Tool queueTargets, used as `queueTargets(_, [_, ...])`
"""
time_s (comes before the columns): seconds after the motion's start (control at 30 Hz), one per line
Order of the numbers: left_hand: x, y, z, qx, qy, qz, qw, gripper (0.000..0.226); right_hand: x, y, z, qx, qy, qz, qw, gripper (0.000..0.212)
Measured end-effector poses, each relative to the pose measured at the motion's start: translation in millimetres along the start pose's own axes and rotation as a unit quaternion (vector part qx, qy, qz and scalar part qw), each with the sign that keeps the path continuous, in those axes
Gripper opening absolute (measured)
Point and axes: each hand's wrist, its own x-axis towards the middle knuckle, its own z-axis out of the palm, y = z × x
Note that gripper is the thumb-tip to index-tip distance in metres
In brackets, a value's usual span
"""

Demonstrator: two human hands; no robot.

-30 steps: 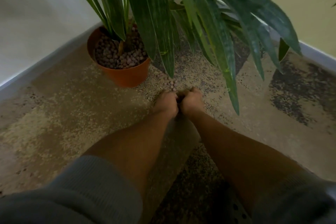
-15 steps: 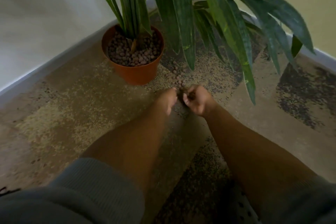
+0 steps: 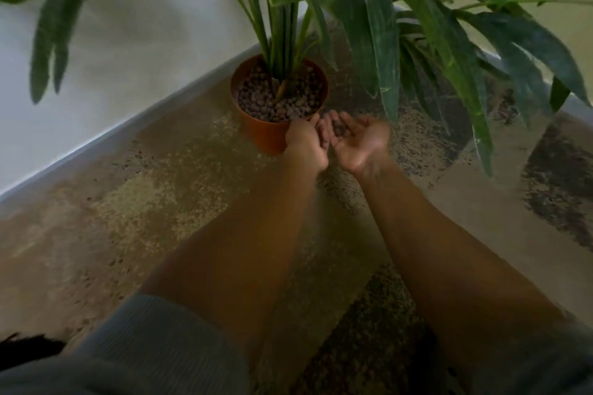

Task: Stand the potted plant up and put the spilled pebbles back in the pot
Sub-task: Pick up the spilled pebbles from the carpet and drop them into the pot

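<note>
Mottled tan and dark floor [image 3: 154,202] meeting pale wall [image 3: 134,42]; upright pot [image 3: 269,135] far; right hand [image 3: 359,141] cupped, palm up, cradling pebbles [image 3: 338,129]; left hand [image 3: 305,144] loosely curled beside rim.

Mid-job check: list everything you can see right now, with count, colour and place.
pot: one, orange-brown, upright on the floor by the skirting board.
plant: one, green, long leaves, rooted in the pot and spreading over the top of the view.
pebbles in pot: many, brown, filling the pot round the stems.
pebbles in palm: a few, dark, blurred, count unclear.
floor: mottled tan with dark patches.
skirting board: one, pale grey, along the white wall.
sleeves: grey, bottom of view.
left hand: at the pot's near rim, fingers curled, what it holds hidden.
right hand: palm up, cupped, beside the pot.
</note>
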Motion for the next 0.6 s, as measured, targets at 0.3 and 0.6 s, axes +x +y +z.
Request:
queueTargets(0.3, [-44, 30, 27, -0.064, -0.014, 0.058, 0.996, 0.048, -6, -3, 37, 0.028, -0.033, -0.029, 0.999, 0.046])
queueTargets(0.6, [-58, 46, 18, -0.155, -0.033, 0.085, 0.984, 0.047, -14, 5, 57, 0.059, -0.121, 0.027, 0.991, 0.061])
